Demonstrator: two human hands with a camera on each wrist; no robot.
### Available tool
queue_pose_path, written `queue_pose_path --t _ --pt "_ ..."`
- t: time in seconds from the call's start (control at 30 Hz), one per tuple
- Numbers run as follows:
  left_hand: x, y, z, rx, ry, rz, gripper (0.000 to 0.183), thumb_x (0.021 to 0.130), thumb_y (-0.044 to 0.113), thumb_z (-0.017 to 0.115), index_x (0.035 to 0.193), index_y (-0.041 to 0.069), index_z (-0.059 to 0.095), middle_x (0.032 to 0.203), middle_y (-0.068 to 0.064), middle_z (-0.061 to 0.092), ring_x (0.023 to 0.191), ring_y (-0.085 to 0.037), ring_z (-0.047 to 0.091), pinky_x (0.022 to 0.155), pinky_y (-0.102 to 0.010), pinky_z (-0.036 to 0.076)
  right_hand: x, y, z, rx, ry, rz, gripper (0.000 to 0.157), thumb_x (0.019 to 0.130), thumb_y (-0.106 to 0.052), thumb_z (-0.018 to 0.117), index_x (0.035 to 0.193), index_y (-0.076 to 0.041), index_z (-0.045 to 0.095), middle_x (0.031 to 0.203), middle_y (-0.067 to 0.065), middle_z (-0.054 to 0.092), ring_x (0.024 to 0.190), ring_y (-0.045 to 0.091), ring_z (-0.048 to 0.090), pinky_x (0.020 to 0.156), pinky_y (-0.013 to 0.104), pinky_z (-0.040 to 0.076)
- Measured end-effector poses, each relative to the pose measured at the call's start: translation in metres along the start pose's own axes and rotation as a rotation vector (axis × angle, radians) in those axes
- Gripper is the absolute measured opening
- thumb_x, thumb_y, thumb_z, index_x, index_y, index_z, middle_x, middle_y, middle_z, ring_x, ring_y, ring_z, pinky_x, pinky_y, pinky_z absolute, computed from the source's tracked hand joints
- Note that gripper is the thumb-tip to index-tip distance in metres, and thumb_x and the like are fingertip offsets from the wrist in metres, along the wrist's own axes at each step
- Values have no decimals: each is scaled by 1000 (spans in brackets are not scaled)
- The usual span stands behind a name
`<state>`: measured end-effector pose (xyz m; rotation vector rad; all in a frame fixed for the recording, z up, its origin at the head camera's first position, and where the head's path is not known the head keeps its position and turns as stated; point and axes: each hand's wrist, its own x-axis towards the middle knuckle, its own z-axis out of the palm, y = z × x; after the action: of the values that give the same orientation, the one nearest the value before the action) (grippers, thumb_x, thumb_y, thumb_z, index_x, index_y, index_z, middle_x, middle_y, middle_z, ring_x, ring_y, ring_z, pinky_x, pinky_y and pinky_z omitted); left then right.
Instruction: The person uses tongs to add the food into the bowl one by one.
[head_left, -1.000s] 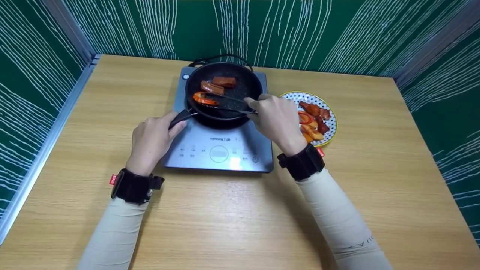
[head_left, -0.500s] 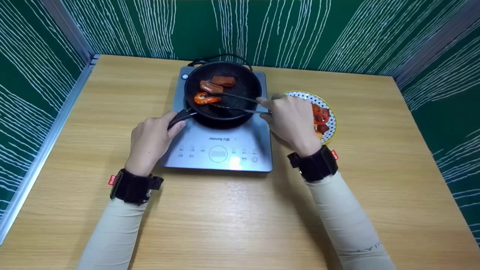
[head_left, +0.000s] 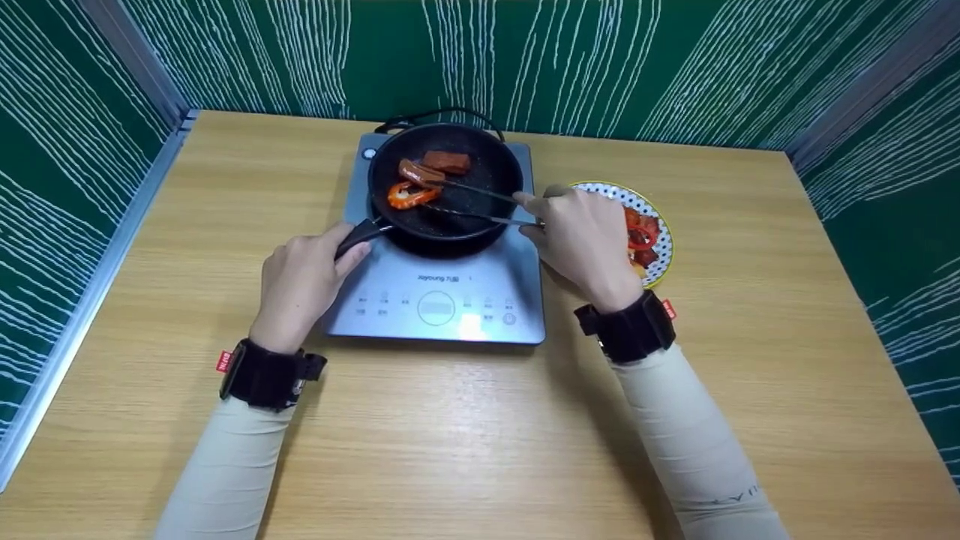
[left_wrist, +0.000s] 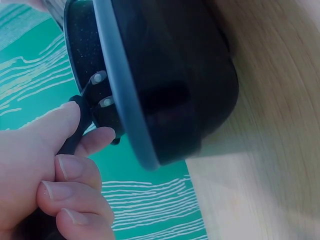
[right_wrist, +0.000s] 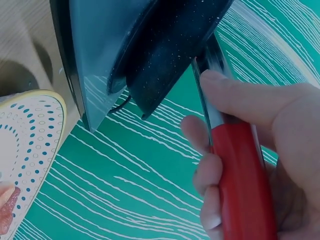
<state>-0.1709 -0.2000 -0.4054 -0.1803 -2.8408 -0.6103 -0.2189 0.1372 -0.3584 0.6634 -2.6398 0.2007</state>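
In the head view, my left hand [head_left: 304,285] grips the black handle [head_left: 360,235] of a dark frying pan [head_left: 491,169]; thumb and fingers wrap it in the left wrist view. My right hand [head_left: 589,240] holds metal tongs [head_left: 480,192], whose red grip [right_wrist: 242,175] shows in the right wrist view. The arms of the tongs reach into the pan, slightly spread. Their upper tip is at the edge of one brown sausage-like piece [head_left: 421,173]. An orange-red pepper ring [head_left: 409,196] lies just left of the tips. Another brown piece [head_left: 448,162] lies behind.
Under the pan is a grey induction cooker [head_left: 375,319], with a black cable [head_left: 457,111] behind. To the right, partly covered by my right hand, stands a dotted plate [head_left: 660,251] of cooked food [head_left: 641,229]. Green walls [head_left: 405,60] surround the wooden table [head_left: 420,435].
My right hand has shifted right, drawing the tongs back from the pepper ring. The ring now lies flatter, and the upper tip has come to the nearer brown piece. My left hand has hardly moved.
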Motion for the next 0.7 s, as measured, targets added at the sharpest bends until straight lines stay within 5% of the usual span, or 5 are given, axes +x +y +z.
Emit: queue_pose_path --t 0.2,0.47,0.7 --pt "1 -1 0 0 -10 0 29 106 41 66 107 12 66 78 -10 61 68 -33 58 59 -40 32 -12 22 -17 5 36 30 32 94 -31 84 125 -25 80 87 6 75 60 29 64 44 41 36" --pt "0 -1 0 11 2 5 27 106 40 67 105 13 64 75 -9 58 67 -33 58 57 -39 31 -53 80 -45 69 52 210 43 95 -33 83 134 -17 75 95 11 78 63 29 61 52 38 33" --pt "0 -1 0 12 -10 -7 27 106 40 67 107 13 65 76 -10 60 68 -33 58 58 -39 31 -86 120 -55 81 -63 368 46 97 -35 81 137 -13 72 92 17 74 69 31 56 58 41 32"
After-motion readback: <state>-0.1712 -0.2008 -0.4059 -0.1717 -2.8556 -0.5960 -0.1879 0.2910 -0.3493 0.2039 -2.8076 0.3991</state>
